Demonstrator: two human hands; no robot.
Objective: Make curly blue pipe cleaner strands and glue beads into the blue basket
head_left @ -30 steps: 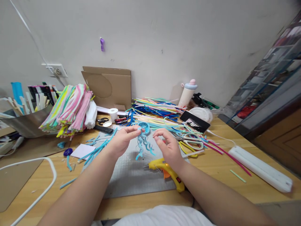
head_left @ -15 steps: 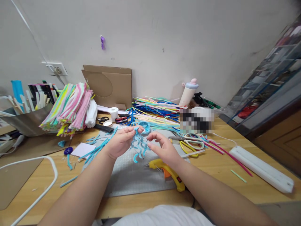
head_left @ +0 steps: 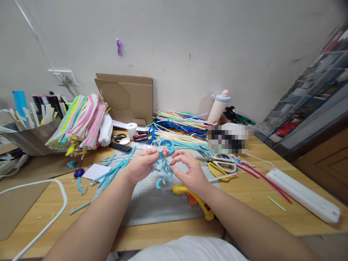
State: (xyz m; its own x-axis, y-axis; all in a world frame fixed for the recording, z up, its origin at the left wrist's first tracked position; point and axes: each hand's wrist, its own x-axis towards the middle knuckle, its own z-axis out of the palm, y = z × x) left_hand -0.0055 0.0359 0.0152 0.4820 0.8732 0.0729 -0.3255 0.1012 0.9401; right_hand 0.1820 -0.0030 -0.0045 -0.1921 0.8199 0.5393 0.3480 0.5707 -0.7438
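Note:
A light-blue pipe-cleaner figure (head_left: 164, 167) with a round coiled top and curly hanging strands is held above a grey mat (head_left: 152, 203). My left hand (head_left: 141, 165) pinches it at the top between thumb and fingers. My right hand (head_left: 189, 170) has closed in from the right, fingertips gripping the curly strands. A yellow glue gun (head_left: 194, 197) with an orange trigger lies on the mat right under my right wrist.
Loose pipe cleaners (head_left: 179, 132) are heaped behind the hands, a pastel bundle (head_left: 81, 123) to the left, blue offcuts (head_left: 114, 168) beside the mat. Scissors (head_left: 221, 163), a bottle (head_left: 219, 106), cardboard (head_left: 127, 98), a white power strip (head_left: 303, 195) and a white tube (head_left: 54, 214) lie around.
My right hand moved left from open air onto the blue figure's strands. The two hands have come together and the strands are bunched between them.

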